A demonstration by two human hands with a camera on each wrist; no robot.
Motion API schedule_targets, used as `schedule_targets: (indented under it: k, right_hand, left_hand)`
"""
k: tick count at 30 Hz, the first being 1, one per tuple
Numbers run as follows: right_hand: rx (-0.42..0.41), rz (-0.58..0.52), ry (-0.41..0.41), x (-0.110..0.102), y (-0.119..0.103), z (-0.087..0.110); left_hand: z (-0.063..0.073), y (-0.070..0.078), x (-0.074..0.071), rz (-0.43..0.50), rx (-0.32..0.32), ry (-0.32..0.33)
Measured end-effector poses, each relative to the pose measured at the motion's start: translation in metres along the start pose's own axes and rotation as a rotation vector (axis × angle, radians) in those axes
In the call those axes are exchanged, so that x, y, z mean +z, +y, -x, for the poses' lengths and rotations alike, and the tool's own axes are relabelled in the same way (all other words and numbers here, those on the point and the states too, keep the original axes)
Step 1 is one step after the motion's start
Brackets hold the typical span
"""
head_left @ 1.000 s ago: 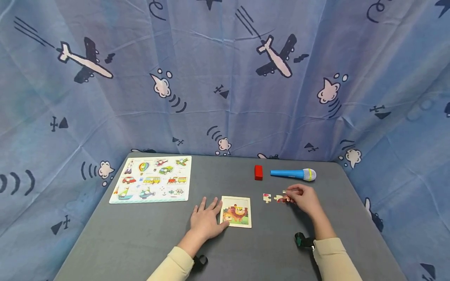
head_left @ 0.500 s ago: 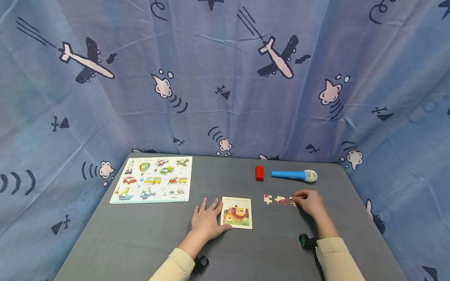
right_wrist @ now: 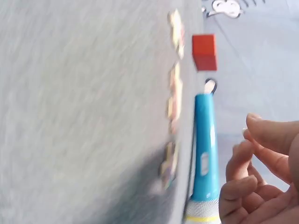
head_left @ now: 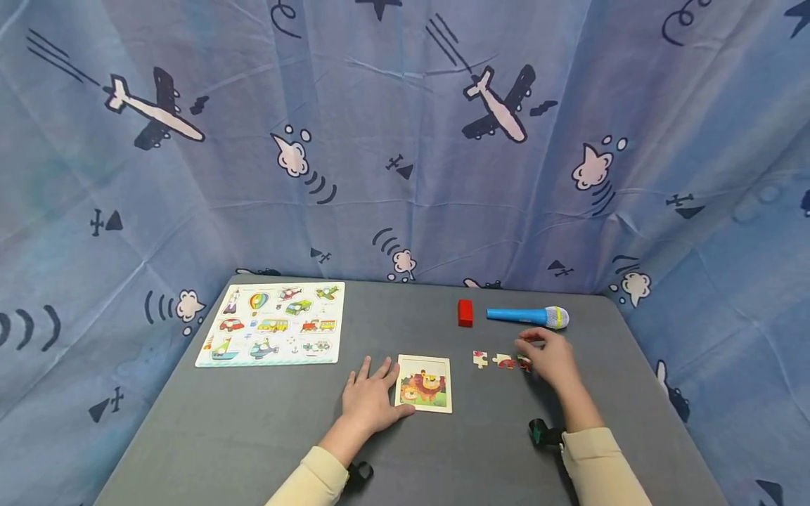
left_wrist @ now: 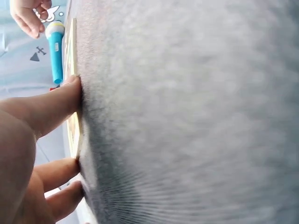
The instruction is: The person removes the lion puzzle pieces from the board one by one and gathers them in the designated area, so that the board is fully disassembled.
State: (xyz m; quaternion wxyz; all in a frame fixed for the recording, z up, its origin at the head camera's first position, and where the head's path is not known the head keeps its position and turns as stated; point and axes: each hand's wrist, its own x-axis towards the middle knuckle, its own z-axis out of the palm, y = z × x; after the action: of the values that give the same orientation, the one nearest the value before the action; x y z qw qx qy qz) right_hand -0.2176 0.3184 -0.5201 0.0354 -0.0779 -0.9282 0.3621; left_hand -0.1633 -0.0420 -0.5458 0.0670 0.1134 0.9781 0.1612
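Observation:
A small lion jigsaw puzzle (head_left: pixel 424 385) in a pale frame lies flat on the grey table. My left hand (head_left: pixel 370 400) rests beside it with fingers spread; thumb and fingertips touch its edge in the left wrist view. Right of the puzzle, several jigsaw parts form a row: a left piece (head_left: pixel 480 359), a middle piece (head_left: pixel 504 361) and a right piece (head_left: pixel 524 363), partly hidden by my right hand (head_left: pixel 552 358). That hand hovers just above the right piece, fingers loosely bent. In the right wrist view nothing shows clearly between its fingertips, and the right piece (right_wrist: pixel 169 165) lies on the table.
Behind the pieces lie a red block (head_left: pixel 465 313) and a blue toy microphone (head_left: pixel 527 317). A vehicle picture board (head_left: pixel 272 325) occupies the back left of the grey table (head_left: pixel 266 414). A blue patterned curtain (head_left: pixel 354 183) hangs beyond the far edge.
My right hand shifted right with a puzzle piece, set it at the row's right end, then let go and rose slightly. My left hand has stayed beside the puzzle.

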Motion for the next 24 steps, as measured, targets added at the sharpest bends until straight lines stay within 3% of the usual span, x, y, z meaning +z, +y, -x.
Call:
schedule_targets:
  k: [11, 15, 24]
  right_hand:
    - [-0.098, -0.032, -0.033, 0.016, -0.032, 0.011]
    - [-0.117, -0.045, -0.062, 0.025, -0.045, 0.014]
    - [-0.157, -0.057, -0.111, 0.044, -0.075, 0.024]
  left_hand:
    - [0.0, -0.002, -0.003, 0.008, 0.006, -0.018]
    - [0.001, -0.001, -0.002, -0.032, 0.003, -0.004]
    - [-0.001, 0.002, 0.004, 0.011, -0.002, 0.064]
